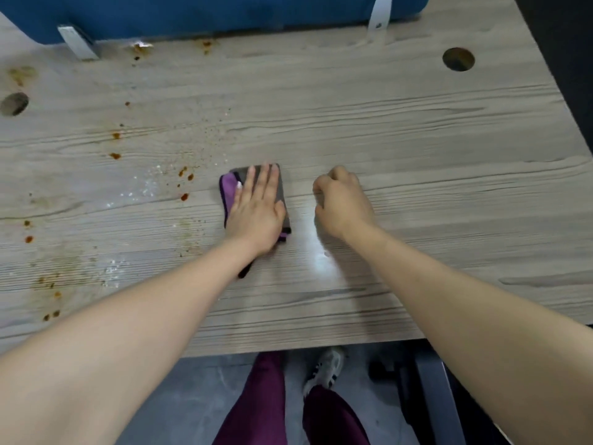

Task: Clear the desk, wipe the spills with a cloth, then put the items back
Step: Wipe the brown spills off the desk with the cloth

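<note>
Pressing flat on one folded cloth (280,191): left hand (256,213), fingers straight and together, palm down, nothing curled round the fabric; cloth is grey on top with purple showing at its left edge and a dark corner poking out below the wrist; it lies near the middle of the desk (417,139), just left of the right hand.

Right hand (341,203): fingers curled under into a loose fist, knuckles resting on the desk surface, nothing visible in it; it sits beside the cloth, not touching it.

Counts: two hands, one cloth, two round cable holes, one at far left (13,104) and one at far right (458,59); two pale metal brackets, left bracket (78,43) and right bracket (379,12), clamping a blue divider panel (224,11) along the far edge.

Spills: scattered orange-brown drops (184,196) over the left half of the desk, too many and too small to count reliably; white powdery specks (149,187) and fine dark crumbs among them; a pale wet-looking sheen (321,258) between the two forearms; right half of the desk shows only wood grain.

Writing: no readable brand or label anywhere.

Below the desk edge: maroon trouser legs (256,406), one light sneaker (324,367), grey floor, a dark chair base (430,396) at right.
</note>
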{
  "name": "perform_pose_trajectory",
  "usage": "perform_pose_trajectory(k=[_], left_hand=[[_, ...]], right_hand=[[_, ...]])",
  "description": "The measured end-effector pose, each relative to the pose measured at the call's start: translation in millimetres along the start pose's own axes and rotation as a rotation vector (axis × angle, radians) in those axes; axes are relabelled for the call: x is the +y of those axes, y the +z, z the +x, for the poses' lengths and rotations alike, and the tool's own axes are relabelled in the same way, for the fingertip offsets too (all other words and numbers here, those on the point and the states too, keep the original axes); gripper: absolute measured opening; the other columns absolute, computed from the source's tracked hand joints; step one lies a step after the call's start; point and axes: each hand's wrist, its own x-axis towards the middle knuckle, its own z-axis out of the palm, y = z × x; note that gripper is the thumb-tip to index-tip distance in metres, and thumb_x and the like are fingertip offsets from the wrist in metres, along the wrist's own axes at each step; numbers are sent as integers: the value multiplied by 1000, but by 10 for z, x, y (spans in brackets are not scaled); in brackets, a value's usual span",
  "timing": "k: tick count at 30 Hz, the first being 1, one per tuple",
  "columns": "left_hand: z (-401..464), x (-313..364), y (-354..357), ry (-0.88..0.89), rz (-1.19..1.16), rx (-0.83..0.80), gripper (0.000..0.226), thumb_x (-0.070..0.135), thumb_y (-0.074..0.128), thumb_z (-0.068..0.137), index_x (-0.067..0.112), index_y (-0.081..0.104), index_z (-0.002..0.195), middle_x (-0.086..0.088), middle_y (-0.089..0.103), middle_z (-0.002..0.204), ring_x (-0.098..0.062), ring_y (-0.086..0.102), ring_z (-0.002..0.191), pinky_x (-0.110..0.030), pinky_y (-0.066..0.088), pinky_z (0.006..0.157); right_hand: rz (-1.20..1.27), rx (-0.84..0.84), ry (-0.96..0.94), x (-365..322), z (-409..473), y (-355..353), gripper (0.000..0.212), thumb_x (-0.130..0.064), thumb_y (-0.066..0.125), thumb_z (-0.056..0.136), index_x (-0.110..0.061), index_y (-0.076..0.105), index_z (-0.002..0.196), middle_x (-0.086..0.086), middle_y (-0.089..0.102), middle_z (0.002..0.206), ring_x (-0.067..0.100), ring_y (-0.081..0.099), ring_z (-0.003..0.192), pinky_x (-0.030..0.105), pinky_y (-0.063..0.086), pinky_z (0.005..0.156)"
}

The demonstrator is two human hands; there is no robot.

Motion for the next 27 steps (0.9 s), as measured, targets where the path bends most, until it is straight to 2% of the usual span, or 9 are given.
perform_pose_trajectory(k=[4,8,11,14,18,20,24,27], left_hand=[[151,-265,-114,241,38,-77,60,30,27,101,24,-5,152,8,-8,159,-10,-12,145,-28,-10,114],[636,-484,-257,93,27,-59,59,29,26,101,21,-2,152,4,-6,160,-15,-9,146,-32,-6,116],[666,-412,-217,55,31,-29,59,27,25,101,19,-4,152,3,-9,159,-16,-11,146,-33,-7,117],[507,-320,-185,112,17,-33,61,27,26,100,19,-6,151,3,-10,159,-14,-13,145,-31,-11,114],[539,-440,-259,328,16,-116,60,31,26,101,25,-8,151,9,-12,158,-8,-16,144,-29,-11,116],[828,-575,-333,296,21,-112,59,30,25,101,24,-7,151,8,-10,158,-10,-13,145,-30,-8,116],[1239,-641,-398,111,23,-67,59,28,24,101,19,-4,152,3,-7,160,-14,-11,146,-33,-6,118],[1200,-568,-374,115,26,-68,59,27,23,101,18,-6,151,2,-9,159,-15,-12,146,-34,-7,118]], right_hand=[[-35,57,4,-60,232,16,31,-1,54,85,-11,57,114,7,43,122,27,39,113,40,46,88],[-25,41,21,-107,384,21,30,-1,53,86,-10,56,115,6,44,122,25,39,112,40,46,84],[-18,70,32,-159,525,20,31,-1,53,86,-10,57,115,6,45,122,26,40,113,36,44,82],[20,81,38,-275,692,39,31,0,54,83,-6,58,112,11,46,120,30,41,112,39,45,88],[40,105,41,-412,929,66,25,-1,53,83,-7,60,106,11,47,117,31,42,110,40,45,87],[25,104,53,-432,1000,55,27,-1,52,84,-9,59,109,9,47,119,29,41,111,39,45,85],[-14,98,44,-404,1027,31,30,-5,53,85,-12,57,114,5,47,119,26,40,109,39,45,81],[-12,111,44,-413,1038,31,30,-8,56,82,-12,58,111,5,49,117,26,41,108,38,46,79]])
